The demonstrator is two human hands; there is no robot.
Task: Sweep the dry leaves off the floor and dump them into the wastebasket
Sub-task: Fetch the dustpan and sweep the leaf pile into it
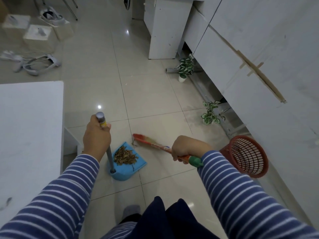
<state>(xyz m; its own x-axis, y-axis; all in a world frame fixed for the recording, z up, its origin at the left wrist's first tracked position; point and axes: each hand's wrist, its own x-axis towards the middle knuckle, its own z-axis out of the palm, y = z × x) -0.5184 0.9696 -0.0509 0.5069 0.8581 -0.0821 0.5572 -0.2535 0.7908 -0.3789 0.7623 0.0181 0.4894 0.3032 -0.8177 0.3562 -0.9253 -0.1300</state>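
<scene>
Striped sleeves (51, 204) nearest; left grip (96, 135) clasps the dustpan pole (109, 152), right grip (186, 149) clasps the broom (146, 141), leaves (125, 156) lie piled in the dustpan (138, 165), and one stray (133, 144) at its lip wants a short, low stroke inward.

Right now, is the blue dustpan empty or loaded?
Loaded. A heap of dry brown leaves lies inside the dustpan, which sits on the floor tiles; a stray leaf lies just outside its front edge.

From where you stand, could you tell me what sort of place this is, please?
Probably an indoor office or workroom: a glossy tiled floor, plain white cabinets along the wall, and white boxes with headset-like gear lying near them.
</scene>
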